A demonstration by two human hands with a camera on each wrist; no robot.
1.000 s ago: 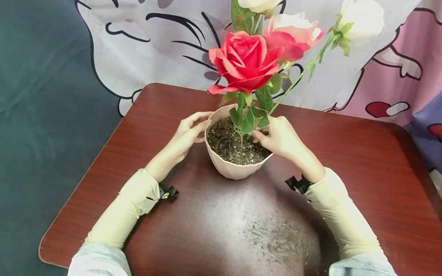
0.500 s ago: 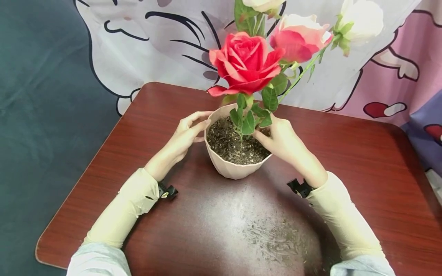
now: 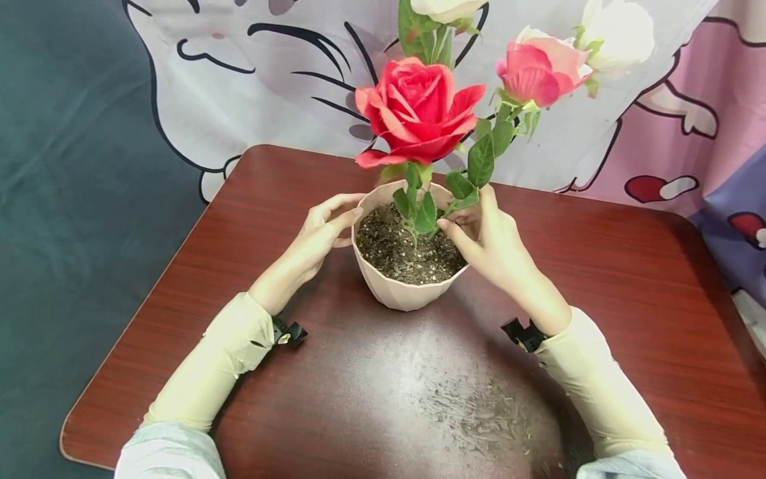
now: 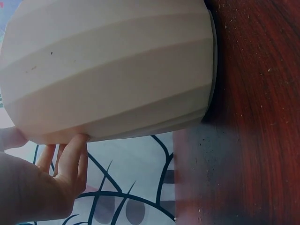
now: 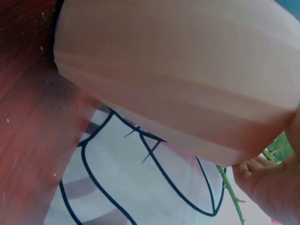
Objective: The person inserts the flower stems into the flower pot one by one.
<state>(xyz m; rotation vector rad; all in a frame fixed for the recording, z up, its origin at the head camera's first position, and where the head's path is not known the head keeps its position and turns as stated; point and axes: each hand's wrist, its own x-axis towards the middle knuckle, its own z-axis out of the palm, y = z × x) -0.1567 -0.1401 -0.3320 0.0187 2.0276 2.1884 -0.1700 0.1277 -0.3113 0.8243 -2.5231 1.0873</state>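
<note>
A cream faceted flower pot (image 3: pixel 403 293) filled with dark soil (image 3: pixel 389 249) stands on the table. From it rises a red rose (image 3: pixel 419 110) with green leaves. My right hand (image 3: pixel 499 246) is at the pot's right side, thumb and fingers pinching the low stem of a pink rose (image 3: pixel 541 70), which leans right. In the right wrist view the right hand (image 5: pixel 272 180) is at the rim, partly out of frame. My left hand (image 3: pixel 314 236) rests its fingertips against the pot's left side near the rim. The left wrist view shows fingers (image 4: pixel 75 150) touching the outer wall.
A white rose (image 3: pixel 616 36) leans out at the far right and another white rose (image 3: pixel 449 8) stands at the top. Loose soil crumbs (image 3: pixel 479 406) are scattered on the reddish-brown table (image 3: pixel 197 286). A cartoon-print cloth (image 3: pixel 227 100) hangs behind.
The pink rose has moved right, away from the red rose, and tilts outward. My right hand has shifted slightly right with its stem. The left hand stays at the pot.
</note>
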